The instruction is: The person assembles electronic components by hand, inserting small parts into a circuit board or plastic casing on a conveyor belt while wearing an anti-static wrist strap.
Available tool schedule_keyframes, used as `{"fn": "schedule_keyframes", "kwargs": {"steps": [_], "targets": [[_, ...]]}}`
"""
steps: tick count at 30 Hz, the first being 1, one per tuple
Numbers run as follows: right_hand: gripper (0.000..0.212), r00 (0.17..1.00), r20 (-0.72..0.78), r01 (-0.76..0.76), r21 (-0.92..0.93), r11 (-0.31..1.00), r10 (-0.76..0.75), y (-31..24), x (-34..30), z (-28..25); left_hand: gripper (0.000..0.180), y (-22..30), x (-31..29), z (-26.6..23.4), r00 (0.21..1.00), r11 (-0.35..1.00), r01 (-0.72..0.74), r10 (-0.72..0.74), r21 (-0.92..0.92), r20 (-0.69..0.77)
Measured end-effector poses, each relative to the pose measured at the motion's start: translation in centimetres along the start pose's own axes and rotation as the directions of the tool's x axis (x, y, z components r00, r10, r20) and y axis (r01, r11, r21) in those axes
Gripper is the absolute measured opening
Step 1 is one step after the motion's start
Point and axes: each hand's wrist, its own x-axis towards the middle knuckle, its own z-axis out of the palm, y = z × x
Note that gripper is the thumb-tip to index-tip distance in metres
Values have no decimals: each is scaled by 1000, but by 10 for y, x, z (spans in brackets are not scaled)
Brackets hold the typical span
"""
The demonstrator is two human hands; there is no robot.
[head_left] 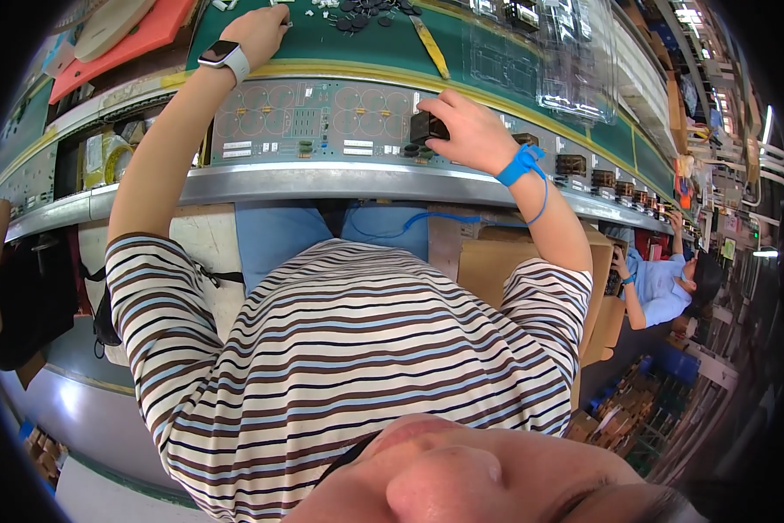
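My right hand (477, 132) is closed round a dark, block-shaped component (425, 128), thumb and fingers on either side of it. The block stands at the right end of a grey circuit board (274, 122) printed with large red circles. My left hand (257, 33) reaches over the green work mat (339, 54), its fingers curled together among small white parts (322, 4). Whatever its fingertips hold is too small to make out. Black disc-shaped components (366, 13) lie in a heap to the right of that hand.
A yellow-handled tool (430, 48) lies on the mat. Clear plastic trays (575, 74) are stacked to its right. A metal rail (322, 180) runs along the near edge, with more boards bearing dark blocks (571, 164) farther right. A co-worker (658, 283) sits beyond a cardboard box (514, 270).
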Motion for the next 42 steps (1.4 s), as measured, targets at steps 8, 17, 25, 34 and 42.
{"fn": "schedule_keyframes", "kwargs": {"steps": [8,17,25,34,42], "targets": [[40,997,7,82,-67,994,-81,-3,32,-22,12,19,-45,-13,981,899,33,54,-436,187],[25,947,-252,143,-227,963,-199,-10,227,44,15,44,-73,-7,970,851,-8,133,-524,202],[18,912,-358,66,-350,934,-199,-6,261,78,16,50,-75,2,967,908,-150,218,-391,135],[16,916,-349,193,-48,980,-197,-23,176,28,18,58,-76,-4,970,934,-80,153,-348,188],[18,936,-327,181,132,975,-130,-32,100,29,23,69,-76,-1,972,884,-53,152,-464,178]]}}
